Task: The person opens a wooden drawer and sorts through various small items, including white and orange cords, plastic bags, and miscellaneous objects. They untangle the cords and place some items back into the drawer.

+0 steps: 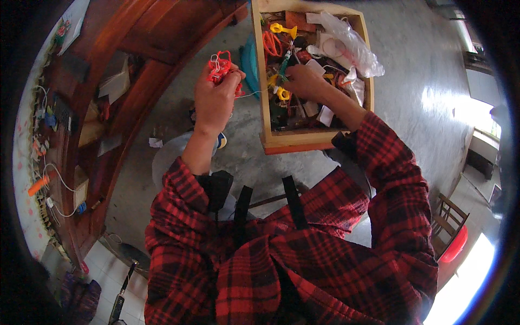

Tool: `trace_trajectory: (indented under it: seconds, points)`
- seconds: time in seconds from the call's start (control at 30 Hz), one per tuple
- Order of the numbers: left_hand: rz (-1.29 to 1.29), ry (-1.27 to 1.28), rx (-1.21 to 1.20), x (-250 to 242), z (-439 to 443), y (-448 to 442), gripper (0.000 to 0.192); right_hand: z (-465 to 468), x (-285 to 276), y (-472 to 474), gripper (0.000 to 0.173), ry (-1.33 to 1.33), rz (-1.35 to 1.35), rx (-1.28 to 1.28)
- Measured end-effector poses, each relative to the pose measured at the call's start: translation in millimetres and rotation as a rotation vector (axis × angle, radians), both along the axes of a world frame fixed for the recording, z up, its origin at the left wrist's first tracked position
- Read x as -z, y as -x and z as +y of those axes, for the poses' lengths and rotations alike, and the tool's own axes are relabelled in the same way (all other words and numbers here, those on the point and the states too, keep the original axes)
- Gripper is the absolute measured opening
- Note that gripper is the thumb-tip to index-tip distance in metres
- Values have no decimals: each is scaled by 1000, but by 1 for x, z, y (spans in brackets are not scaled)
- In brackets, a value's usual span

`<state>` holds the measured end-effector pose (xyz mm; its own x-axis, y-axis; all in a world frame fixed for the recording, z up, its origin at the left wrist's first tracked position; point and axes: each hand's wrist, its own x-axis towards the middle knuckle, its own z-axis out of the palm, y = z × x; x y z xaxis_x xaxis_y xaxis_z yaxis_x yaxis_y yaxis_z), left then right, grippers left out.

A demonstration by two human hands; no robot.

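My left hand is closed around a bundle of red cord with some white string in it, held up left of a wooden drawer. From the bundle a thin white string runs right towards the drawer. My right hand reaches into the drawer; its fingertips are at a green item and the string, and whether they grip either is not clear. Around it lie yellow plastic pieces, an orange cord coil, a clear plastic bag, papers and other small things.
A dark wooden cabinet with open compartments curves along the left, beside a cloth-covered surface bearing cords and an orange-handled item. Behind the drawer's left side is a teal round object. A wooden chair and red stool-like object stand right.
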<state>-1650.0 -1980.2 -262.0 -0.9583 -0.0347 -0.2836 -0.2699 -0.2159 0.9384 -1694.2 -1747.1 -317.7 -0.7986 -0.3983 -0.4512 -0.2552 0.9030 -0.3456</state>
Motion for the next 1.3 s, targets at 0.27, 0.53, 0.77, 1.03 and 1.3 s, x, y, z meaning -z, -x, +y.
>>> trace_trajectory:
  seconds: [0.27,0.53,0.77,1.03,1.3]
  points:
    - [-11,-6,11,-1,1,-1,6,-1,7,-5,34,158,-69,212]
    - [0,70,53,3,-2,-1,7,22,-24,3,20,271,-26,-366]
    - [-37,42,23,3,-2,-2,5,25,-25,10,20,1248,-479,680]
    - [-12,0,45,3,-5,-1,9,12,-26,-7,28,503,-309,334]
    - [6,22,13,0,-8,-2,8,-30,-24,-34,33,43,18,-26]
